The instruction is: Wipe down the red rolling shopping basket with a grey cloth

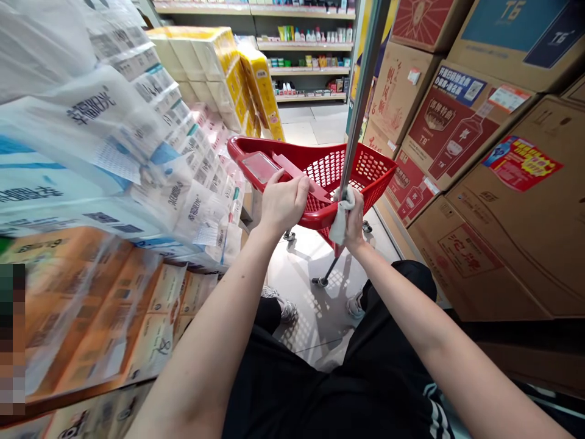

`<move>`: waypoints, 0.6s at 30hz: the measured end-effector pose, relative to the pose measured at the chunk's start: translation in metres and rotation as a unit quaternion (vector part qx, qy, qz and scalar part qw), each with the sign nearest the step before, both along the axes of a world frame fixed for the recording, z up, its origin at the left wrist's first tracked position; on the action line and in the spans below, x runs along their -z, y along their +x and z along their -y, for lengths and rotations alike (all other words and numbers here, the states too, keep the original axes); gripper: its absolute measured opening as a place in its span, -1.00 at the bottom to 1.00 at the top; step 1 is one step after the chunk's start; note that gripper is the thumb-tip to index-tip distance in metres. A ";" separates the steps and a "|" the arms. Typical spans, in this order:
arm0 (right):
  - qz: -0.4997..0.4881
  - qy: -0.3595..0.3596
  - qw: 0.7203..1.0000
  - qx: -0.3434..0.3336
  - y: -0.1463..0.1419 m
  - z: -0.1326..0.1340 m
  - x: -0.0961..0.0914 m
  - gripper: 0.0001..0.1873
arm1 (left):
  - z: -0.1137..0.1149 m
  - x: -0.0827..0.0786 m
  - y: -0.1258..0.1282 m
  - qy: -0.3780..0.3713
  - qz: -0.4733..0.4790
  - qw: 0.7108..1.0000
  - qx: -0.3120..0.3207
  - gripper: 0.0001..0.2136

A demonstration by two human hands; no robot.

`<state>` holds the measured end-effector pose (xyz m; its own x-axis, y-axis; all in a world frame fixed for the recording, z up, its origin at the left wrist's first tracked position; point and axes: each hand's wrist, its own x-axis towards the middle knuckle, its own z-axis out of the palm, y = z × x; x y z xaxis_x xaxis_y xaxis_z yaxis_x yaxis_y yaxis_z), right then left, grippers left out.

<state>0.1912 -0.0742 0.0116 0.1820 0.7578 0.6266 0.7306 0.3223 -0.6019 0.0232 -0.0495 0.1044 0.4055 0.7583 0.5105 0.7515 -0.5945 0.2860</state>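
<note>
A red plastic shopping basket cart on small wheels stands on the pale floor in front of me. My left hand is closed over its near rim. My right hand is wrapped round a white cloth, pressed against the cart's grey metal handle pole where it meets the basket. The pole rises out of the top of the view. My black-clad legs and shoes show below, as I crouch.
Stacked packs of tissue paper crowd the left side, with yellow packs further back. Brown cardboard boxes are piled on the right. The narrow aisle floor leads to shelves of small bottles at the far end.
</note>
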 end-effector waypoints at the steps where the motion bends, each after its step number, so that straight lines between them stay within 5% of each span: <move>1: -0.003 0.022 1.000 0.000 0.000 0.003 0.005 -0.51 | 0.001 0.000 0.000 0.001 0.000 1.000 0.001 -0.49; 5: -0.041 0.083 0.996 -0.018 -0.002 0.001 0.000 -0.55 | 0.004 0.001 0.002 0.013 0.008 1.000 -0.009 -0.49; 14: -0.101 0.167 0.979 -0.066 0.010 -0.027 -0.082 -0.60 | 0.007 0.000 0.019 0.015 0.041 0.999 -0.026 -0.59; 18: -0.097 0.127 0.984 -0.079 0.024 -0.033 -0.069 -0.51 | 0.005 0.000 0.024 0.030 0.058 0.997 -0.030 -0.63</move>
